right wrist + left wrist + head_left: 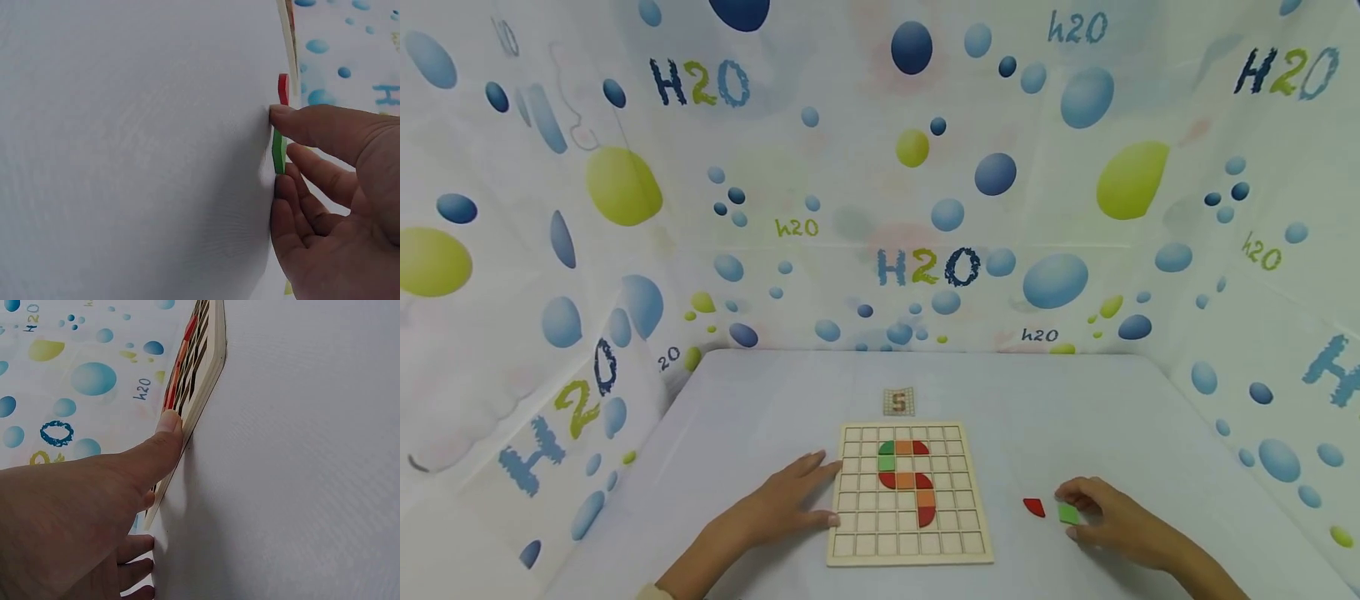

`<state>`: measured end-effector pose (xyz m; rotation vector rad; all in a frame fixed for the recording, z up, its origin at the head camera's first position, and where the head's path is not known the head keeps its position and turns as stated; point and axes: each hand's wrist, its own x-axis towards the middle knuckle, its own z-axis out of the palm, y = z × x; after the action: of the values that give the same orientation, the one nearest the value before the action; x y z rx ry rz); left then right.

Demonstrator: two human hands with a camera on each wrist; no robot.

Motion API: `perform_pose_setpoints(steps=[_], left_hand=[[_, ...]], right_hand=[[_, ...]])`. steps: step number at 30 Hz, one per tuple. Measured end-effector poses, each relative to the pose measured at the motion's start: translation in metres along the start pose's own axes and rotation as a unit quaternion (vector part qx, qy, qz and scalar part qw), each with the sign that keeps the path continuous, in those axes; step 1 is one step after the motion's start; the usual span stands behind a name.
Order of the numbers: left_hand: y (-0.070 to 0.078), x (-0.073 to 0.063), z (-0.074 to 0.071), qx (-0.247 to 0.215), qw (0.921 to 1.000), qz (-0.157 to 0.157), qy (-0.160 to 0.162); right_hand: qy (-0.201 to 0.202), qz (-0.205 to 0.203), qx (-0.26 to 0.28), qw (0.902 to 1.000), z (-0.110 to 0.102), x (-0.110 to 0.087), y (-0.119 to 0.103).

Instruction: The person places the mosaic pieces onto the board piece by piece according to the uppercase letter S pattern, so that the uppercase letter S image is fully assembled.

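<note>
A wooden grid board (pixel 857 543) lies on the table, with green, orange and red tiles (pixel 906 481) in its cells forming an S-like shape. At its left edge is my left hand (pixel 782 504), fingers spread, the thumb (pixel 167 425) touching the rim. To the right of the board, my right hand (pixel 1112 521) holds a light green square tile (pixel 1068 513) by its edges between thumb and fingertips, low at the table surface. Beside that tile lies a red quarter-round tile (pixel 1034 507), also seen as a red piece (pixel 283 89) beyond the thumb in the right wrist view.
Behind the board lies a small pattern card (pixel 898 402) showing an S on a grid. The white-covered table (pixel 760 400) is bordered at the back and sides by a curtain (pixel 850 167) printed with bubbles and H2O lettering.
</note>
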<state>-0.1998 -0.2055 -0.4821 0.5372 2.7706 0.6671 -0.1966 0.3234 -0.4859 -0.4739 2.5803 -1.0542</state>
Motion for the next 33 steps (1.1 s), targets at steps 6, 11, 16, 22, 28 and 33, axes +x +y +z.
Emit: perform_pose_setpoints(steps=[6, 11, 16, 22, 28, 33], left_hand=[[0.001, -0.001, -0.002, 0.006, 1.0000, 0.003, 0.003], [0.002, -0.001, -0.003, 0.010, 0.9999, 0.003, 0.003], [0.001, -0.002, -0.002, 0.006, 1.0000, 0.007, 0.002], [0.003, -0.002, -0.002, 0.000, 1.0000, 0.004, 0.003], [0.003, -0.001, -0.002, 0.003, 1.0000, 0.003, 0.000], [0.005, -0.002, -0.001, 0.005, 1.0000, -0.008, 0.000]], right_hand=[[0.013, -0.051, -0.024, 0.9983, 0.001, -0.002, 0.003], [0.022, -0.064, -0.037, 0.9971, 0.003, -0.003, 0.002], [0.022, -0.041, -0.040, 0.9981, 0.003, -0.004, -0.004], [0.031, -0.035, -0.060, 0.9971, 0.000, 0.001, -0.014], [0.036, -0.052, -0.057, 0.9964, 0.004, 0.014, -0.037], [0.044, -0.091, -0.046, 0.9938, 0.019, 0.032, -0.063]])
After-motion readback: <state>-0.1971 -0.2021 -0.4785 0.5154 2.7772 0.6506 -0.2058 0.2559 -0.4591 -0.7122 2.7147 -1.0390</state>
